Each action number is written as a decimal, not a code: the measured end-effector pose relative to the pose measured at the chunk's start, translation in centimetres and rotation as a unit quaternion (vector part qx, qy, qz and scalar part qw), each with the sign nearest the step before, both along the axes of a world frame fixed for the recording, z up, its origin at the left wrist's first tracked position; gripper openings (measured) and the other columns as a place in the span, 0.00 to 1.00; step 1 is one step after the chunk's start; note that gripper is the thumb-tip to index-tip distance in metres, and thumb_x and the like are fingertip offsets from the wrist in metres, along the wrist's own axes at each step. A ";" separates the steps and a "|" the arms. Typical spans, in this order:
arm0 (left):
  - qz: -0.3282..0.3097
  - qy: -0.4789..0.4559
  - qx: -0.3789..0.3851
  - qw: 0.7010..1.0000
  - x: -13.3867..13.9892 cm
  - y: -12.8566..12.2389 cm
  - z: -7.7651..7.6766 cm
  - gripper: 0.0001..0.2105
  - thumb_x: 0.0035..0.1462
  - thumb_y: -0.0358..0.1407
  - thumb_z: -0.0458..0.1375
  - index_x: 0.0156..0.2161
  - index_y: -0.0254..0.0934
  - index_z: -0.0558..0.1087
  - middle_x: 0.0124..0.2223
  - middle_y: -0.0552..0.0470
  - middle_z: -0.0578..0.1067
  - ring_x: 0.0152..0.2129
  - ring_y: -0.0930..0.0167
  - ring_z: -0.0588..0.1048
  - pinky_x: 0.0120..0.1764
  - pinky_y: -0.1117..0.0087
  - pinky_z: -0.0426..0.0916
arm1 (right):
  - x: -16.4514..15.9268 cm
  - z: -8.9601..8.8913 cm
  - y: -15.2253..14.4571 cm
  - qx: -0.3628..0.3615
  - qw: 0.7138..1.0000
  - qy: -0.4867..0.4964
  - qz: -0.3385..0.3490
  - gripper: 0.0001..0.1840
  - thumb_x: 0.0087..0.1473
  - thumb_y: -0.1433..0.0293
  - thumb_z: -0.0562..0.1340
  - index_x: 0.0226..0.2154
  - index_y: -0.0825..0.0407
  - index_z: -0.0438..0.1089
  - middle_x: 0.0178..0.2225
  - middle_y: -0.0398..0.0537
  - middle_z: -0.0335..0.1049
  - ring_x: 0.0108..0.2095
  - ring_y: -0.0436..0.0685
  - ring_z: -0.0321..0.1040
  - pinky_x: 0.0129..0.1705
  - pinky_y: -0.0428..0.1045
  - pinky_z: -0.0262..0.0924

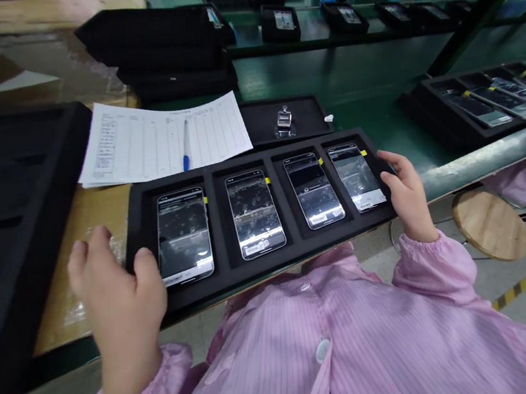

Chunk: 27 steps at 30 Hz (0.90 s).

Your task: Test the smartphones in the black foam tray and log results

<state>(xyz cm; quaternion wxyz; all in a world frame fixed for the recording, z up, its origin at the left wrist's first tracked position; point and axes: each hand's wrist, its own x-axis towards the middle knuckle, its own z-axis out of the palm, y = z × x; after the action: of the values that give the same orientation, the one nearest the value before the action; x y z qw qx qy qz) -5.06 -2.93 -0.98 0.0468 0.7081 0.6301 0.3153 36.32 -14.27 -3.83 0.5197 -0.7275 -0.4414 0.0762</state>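
Note:
A long black foam tray lies in front of me at the table edge, tilted slightly. Several smartphones sit face up in its compartments, the leftmost phone among them, each with a small yellow tab at its side. At the tray's left end is my left hand, its thumb by the rim and its fingers spread apart, off the tray. My right hand grips the right end between thumb and fingers. Just behind the tray are printed sheets with a blue pen on top.
To the left stands a large black tray. A shallow black tray holds a small clear-and-metal item. Another phone tray is at the right, and black cases are stacked behind. A wooden stool stands below right.

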 end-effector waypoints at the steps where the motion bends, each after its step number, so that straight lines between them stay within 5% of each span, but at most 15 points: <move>1: 0.000 0.001 0.000 1.000 0.0 0.0 0.0 0.38 0.55 0.44 0.48 0.64 0.14 0.62 0.64 0.24 0.66 0.66 0.41 0.58 0.67 0.41 0.52 | 0.0 0.0 0.0 -0.001 1.000 -0.001 0.002 0.22 0.56 0.68 0.57 0.54 0.48 0.70 0.59 0.51 0.70 0.60 0.61 0.65 0.65 0.64 0.56; 16: 0.004 -0.002 -0.005 1.000 -0.3 0.0 -0.5 0.36 0.57 0.43 0.49 0.65 0.16 0.61 0.65 0.27 0.65 0.67 0.45 0.57 0.68 0.44 0.51 | -0.4 0.4 -0.3 -0.034 0.997 -0.067 -0.009 0.22 0.56 0.63 0.62 0.53 0.49 0.72 0.55 0.53 0.73 0.58 0.64 0.68 0.62 0.65 0.59; 23: 0.002 -0.021 0.005 1.000 -1.0 -0.4 -1.4 0.29 0.61 0.40 0.50 0.66 0.34 0.62 0.67 0.38 0.65 0.68 0.53 0.57 0.68 0.45 0.51 | -0.6 0.4 -0.4 -0.053 0.994 -0.085 -0.031 0.22 0.55 0.61 0.64 0.52 0.48 0.74 0.56 0.55 0.74 0.58 0.65 0.69 0.62 0.61 0.59; 27: -0.008 -0.016 -0.005 1.000 -0.8 -0.3 -1.3 0.28 0.62 0.40 0.49 0.65 0.33 0.63 0.67 0.36 0.65 0.69 0.52 0.55 0.68 0.42 0.50 | -0.8 0.5 -0.4 -0.054 0.993 -0.095 -0.033 0.19 0.55 0.61 0.63 0.49 0.48 0.75 0.54 0.55 0.75 0.57 0.65 0.70 0.61 0.60 0.61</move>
<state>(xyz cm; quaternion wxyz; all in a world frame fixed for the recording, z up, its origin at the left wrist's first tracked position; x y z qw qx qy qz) -5.84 -3.21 -2.30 0.0624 0.7078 0.6250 0.3231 35.57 -14.64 -3.29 0.4373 -0.7725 -0.4602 0.0132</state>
